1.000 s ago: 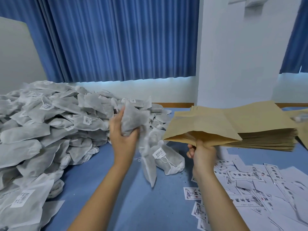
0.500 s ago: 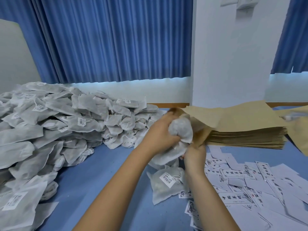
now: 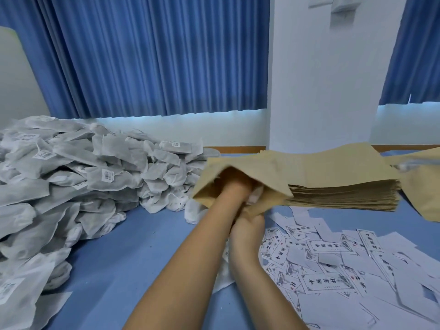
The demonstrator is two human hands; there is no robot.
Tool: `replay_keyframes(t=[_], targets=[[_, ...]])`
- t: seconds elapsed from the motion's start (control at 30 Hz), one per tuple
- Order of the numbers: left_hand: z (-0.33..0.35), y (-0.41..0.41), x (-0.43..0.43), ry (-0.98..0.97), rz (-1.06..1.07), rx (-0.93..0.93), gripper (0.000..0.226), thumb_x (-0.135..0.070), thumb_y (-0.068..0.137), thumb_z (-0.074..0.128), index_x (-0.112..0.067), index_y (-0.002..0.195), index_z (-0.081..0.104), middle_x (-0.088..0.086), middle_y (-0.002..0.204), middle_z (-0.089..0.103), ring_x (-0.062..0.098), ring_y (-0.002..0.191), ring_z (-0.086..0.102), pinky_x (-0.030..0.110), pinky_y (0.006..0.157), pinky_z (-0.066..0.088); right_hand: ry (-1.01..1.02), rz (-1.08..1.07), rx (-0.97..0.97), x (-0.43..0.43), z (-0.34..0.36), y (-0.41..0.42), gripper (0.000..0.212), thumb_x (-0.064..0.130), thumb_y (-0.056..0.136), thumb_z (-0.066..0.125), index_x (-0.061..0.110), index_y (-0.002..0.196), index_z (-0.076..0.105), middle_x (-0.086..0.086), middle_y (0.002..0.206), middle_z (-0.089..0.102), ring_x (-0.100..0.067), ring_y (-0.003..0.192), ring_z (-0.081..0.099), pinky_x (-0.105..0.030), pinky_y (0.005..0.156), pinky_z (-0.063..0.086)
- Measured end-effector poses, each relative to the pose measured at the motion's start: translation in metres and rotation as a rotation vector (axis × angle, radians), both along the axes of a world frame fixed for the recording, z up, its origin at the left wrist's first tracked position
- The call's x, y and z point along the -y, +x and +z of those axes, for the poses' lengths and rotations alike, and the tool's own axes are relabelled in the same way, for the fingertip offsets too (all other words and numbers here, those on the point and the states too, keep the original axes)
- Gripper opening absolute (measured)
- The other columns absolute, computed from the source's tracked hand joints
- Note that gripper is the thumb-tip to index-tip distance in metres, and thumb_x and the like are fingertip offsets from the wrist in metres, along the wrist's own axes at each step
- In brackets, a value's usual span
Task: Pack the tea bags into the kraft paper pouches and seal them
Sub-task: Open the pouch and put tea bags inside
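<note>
Nearest the camera, two bare forearms are extended over the blue table. To their right, printed paper labels are scattered loosely across the tabletop. The right hand is closed around the lower lip of a kraft paper pouch, by which the mouth is held open. The left hand is thrust into that mouth and is hidden past the wrist, so the spread of its fingers cannot be told; a crumpled white tea bag is glimpsed at the opening beside the wrist. One further tea bag is seen lying on the table just left of the pouch. The held pouch is raised above a stack of flat pouches lying to the right. At left, a large heap of tea bags is piled. Behind, blue curtains and a white pillar are shown.
</note>
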State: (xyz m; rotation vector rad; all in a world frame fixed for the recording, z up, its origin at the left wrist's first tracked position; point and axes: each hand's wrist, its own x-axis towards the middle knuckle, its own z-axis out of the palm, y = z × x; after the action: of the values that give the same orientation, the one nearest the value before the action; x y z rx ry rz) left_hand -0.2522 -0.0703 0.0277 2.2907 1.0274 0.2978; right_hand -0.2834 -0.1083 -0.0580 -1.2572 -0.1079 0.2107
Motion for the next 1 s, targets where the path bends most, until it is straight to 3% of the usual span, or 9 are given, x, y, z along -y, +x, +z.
replay_keyframes(t=[0.13,0.27,0.37,0.43,0.5,0.57,0.77,0.9,1.0], targets=[[0.007,-0.017,0.019,0.112,-0.428,0.006,0.020,-0.019,0.096,0.045,-0.006,0.100,0.060,0.018,0.105,0.061,0.031,0.100,0.055,0.033,0.085,0.041,0.110,-0.016,-0.106,0.006,-0.003,0.020,0.024,0.001,0.095,0.039,-0.006,0.101,0.061,-0.018,0.087,0.068,-0.025,0.070,0.059,-0.029,0.060,0.051],[0.018,-0.056,0.017,0.087,-0.214,0.267,0.025,-0.002,0.081,0.050,-0.016,0.069,0.068,0.001,0.067,0.065,0.015,0.064,0.058,0.019,0.060,0.045,0.114,0.011,-0.091,0.018,0.002,0.044,0.018,0.001,0.094,0.037,0.000,0.092,0.055,-0.008,0.065,0.052,-0.010,0.041,0.043,-0.025,0.043,0.036],[0.003,-0.082,0.005,0.212,-0.128,-0.018,0.023,-0.016,0.084,0.056,-0.014,0.104,0.067,0.006,0.105,0.068,0.023,0.097,0.063,0.032,0.081,0.051,0.126,0.023,-0.056,0.024,0.005,0.054,0.015,0.003,0.098,0.035,0.005,0.091,0.048,-0.008,0.066,0.046,-0.004,0.032,0.035,-0.017,0.036,0.031],[-0.024,-0.082,0.004,0.189,-0.243,-0.501,0.073,-0.043,0.079,0.069,-0.024,0.142,0.035,0.008,0.144,0.037,0.032,0.131,0.038,0.040,0.096,0.044,0.097,0.027,-0.014,0.027,0.006,0.058,0.013,0.003,0.098,0.036,0.005,0.093,0.047,-0.008,0.067,0.047,-0.004,0.031,0.035,-0.015,0.034,0.028],[-0.055,-0.074,0.004,0.171,-0.342,-0.685,0.109,-0.055,0.069,0.075,-0.039,0.150,0.004,0.006,0.158,0.001,0.039,0.144,0.004,0.054,0.105,0.035,0.087,0.045,0.012,0.029,0.005,0.059,0.012,0.003,0.098,0.036,0.004,0.091,0.046,-0.007,0.065,0.047,-0.005,0.031,0.035,-0.016,0.034,0.028],[-0.081,-0.069,-0.005,0.204,-0.360,-0.649,0.117,-0.054,0.067,0.078,-0.043,0.148,-0.005,0.003,0.158,-0.010,0.041,0.143,-0.011,0.060,0.105,0.033,0.083,0.050,0.019,0.030,0.004,0.059,0.014,0.003,0.098,0.036,0.005,0.088,0.045,-0.005,0.063,0.047,-0.004,0.031,0.035,-0.016,0.034,0.028],[-0.102,-0.070,-0.041,0.484,-0.227,-0.443,0.095,-0.071,0.068,0.063,-0.037,0.147,0.023,-0.001,0.131,0.051,0.024,0.130,0.033,0.043,0.102,0.032,0.071,0.034,0.005,0.030,0.002,0.059,0.016,0.005,0.097,0.038,0.008,0.084,0.047,-0.002,0.059,0.047,-0.004,0.031,0.037,-0.016,0.034,0.030],[-0.108,-0.060,-0.048,0.648,-0.213,-0.276,0.073,-0.064,0.064,0.064,-0.026,0.125,0.052,0.003,0.128,0.034,0.024,0.127,0.023,0.053,0.107,0.023,0.069,0.039,0.020,0.030,0.003,0.060,0.019,0.004,0.096,0.038,0.008,0.081,0.047,-0.004,0.060,0.046,-0.005,0.032,0.037,-0.017,0.034,0.031],[-0.109,-0.053,-0.053,0.468,-0.345,-0.199,0.078,-0.049,0.064,0.072,-0.013,0.127,0.044,0.002,0.132,0.036,0.023,0.124,0.038,0.044,0.106,0.031,0.036,0.033,0.044,0.029,0.001,0.061,0.019,0.005,0.096,0.039,0.008,0.080,0.047,-0.004,0.058,0.047,-0.007,0.033,0.039,-0.023,0.038,0.033]])
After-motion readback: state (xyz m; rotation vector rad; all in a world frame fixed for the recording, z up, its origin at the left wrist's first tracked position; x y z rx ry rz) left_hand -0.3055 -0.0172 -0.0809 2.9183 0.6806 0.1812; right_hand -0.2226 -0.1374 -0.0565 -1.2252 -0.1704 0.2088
